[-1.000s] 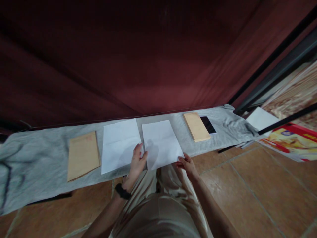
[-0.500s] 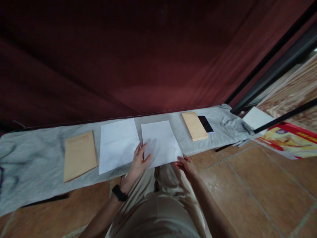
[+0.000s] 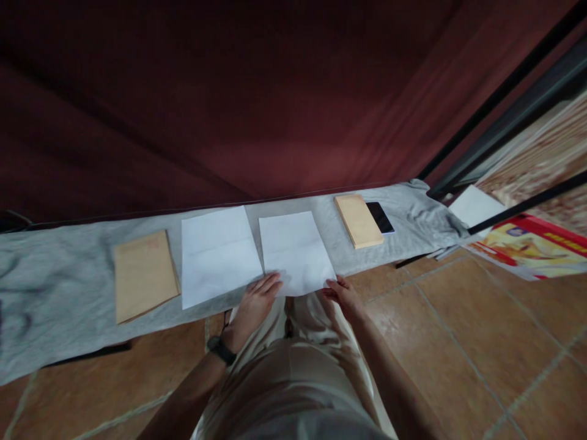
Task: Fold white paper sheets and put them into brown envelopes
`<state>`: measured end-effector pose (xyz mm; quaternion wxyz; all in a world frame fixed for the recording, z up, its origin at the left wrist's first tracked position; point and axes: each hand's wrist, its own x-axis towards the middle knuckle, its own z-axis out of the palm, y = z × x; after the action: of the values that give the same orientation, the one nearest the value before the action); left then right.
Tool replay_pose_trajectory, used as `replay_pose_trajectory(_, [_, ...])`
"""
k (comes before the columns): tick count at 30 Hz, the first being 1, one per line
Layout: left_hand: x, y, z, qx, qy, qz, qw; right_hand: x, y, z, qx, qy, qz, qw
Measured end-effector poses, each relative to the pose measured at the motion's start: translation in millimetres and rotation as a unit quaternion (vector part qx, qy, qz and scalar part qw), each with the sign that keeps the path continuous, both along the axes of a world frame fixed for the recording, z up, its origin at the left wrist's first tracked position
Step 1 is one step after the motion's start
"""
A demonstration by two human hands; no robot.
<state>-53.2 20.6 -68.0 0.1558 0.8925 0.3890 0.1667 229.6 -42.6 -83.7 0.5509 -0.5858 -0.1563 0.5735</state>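
Observation:
In front of me a white sheet of paper point(image 3: 296, 247) lies on the grey cloth, its near edge reaching over my lap. My right hand point(image 3: 342, 295) pinches its near right corner. At the near left corner is my left hand point(image 3: 261, 298), fingers together and closed on the edge, the thumb hidden. Just left of this sheet lies a second white paper point(image 3: 217, 253), creased across the middle. Farther left rest brown envelopes point(image 3: 145, 275). To the right, a stack of small tan envelopes point(image 3: 358, 220) sits beside a dark phone point(image 3: 380, 217).
The grey cloth point(image 3: 82, 293) covers a long, narrow surface against a dark red curtain point(image 3: 275, 122). Black metal bars point(image 3: 499, 104) rise at the right. A red and yellow printed box or board point(image 3: 536, 244) stands below them, over the tiled floor point(image 3: 449, 330).
My left hand has gone from spread fingers over the sheet's left side to closed on its near left corner. The right hand keeps its corner. The view has shifted slightly.

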Motion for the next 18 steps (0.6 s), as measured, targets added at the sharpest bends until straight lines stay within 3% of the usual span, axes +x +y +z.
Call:
replay_pose_trajectory(4, [2.7, -6.3, -2.9, -0.032, -0.028, -0.002, 0.999, 2.1, -3.6, -3.7, -0.006, -0.013, 0.005, 1.000])
replay_pose_trajectory(8, [5.9, -3.6, -9.8, -0.138, -0.182, 0.073, 0.971, 8.1, -3.4, -5.9, 0.010, -0.045, 0.007, 0.999])
replay_pose_trajectory(9, [6.6, -0.4, -10.5, -0.177, -0.238, 0.112, 0.948, 10.3, -1.9, -6.0, 0.016, -0.055, 0.010, 0.998])
replay_pose_trajectory(11, [7.8, 9.3, -9.1, -0.268, -0.353, 0.197, 0.875, 14.9, 3.3, -5.3, 0.028, -0.077, 0.012, 0.997])
replay_pose_trajectory(15, [11.5, 36.6, 3.8, -0.418, -0.514, 0.318, 0.678, 21.3, 18.4, -1.7, 0.042, -0.106, 0.004, 0.993])
replay_pose_trajectory(16, [13.3, 43.4, 7.4, -0.434, -0.531, 0.336, 0.645, 21.6, 21.8, -0.8, 0.046, -0.108, 0.005, 0.993])
replay_pose_trajectory(18, [18.1, 55.2, 13.0, -0.452, -0.545, 0.358, 0.609, 20.8, 26.7, 0.2, 0.058, -0.109, 0.015, 0.992])
